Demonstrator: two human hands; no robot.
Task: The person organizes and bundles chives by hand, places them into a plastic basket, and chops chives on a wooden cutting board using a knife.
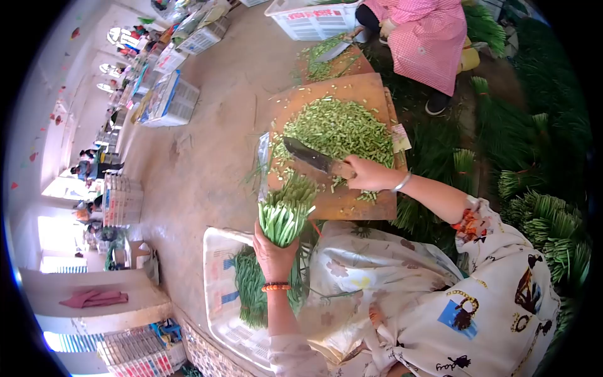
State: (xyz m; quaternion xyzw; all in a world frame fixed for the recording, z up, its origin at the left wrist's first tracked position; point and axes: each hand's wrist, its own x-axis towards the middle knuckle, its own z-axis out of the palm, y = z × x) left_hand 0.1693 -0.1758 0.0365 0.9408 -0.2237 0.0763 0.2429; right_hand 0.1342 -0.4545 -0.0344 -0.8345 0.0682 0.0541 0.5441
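My left hand is wrapped round a thick bunch of green stalks, cut ends showing, at the near left corner of a wooden chopping board. In my right hand is a broad-bladed kitchen knife, gripped by its wooden handle. Its dark blade points left and lies over a heap of short chopped green pieces that covers much of the board. The stalks and the blade are apart in this view.
Below my left hand a white plastic crate holds long green stalks. Beyond my board, a person in a pink checked garment sits by another board bearing a knife. Bundled greens lie right; more crates stand left.
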